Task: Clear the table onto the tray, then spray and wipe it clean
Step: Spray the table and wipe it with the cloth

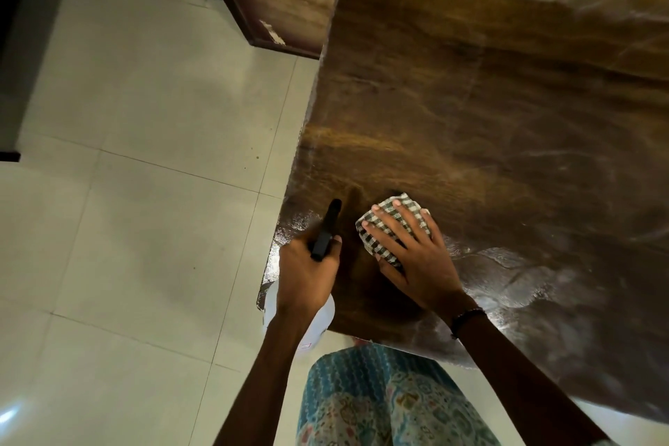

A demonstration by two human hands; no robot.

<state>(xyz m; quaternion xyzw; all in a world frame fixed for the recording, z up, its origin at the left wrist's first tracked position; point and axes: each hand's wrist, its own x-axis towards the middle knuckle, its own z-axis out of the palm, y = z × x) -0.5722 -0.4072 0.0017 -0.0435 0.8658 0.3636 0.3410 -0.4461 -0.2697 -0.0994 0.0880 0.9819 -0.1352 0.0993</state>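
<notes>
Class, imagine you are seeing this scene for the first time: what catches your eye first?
The right hand presses a checked cloth flat on the dark wooden table near its front left corner. Beside it, the left hand grips a white spray bottle with a black nozzle.

Domestic interior, likely a home dining area: dark brown glossy wooden table (488, 101), pale square floor tiles (144, 119), dark wooden door frame (231, 0) beyond the table's far-left corner.
</notes>
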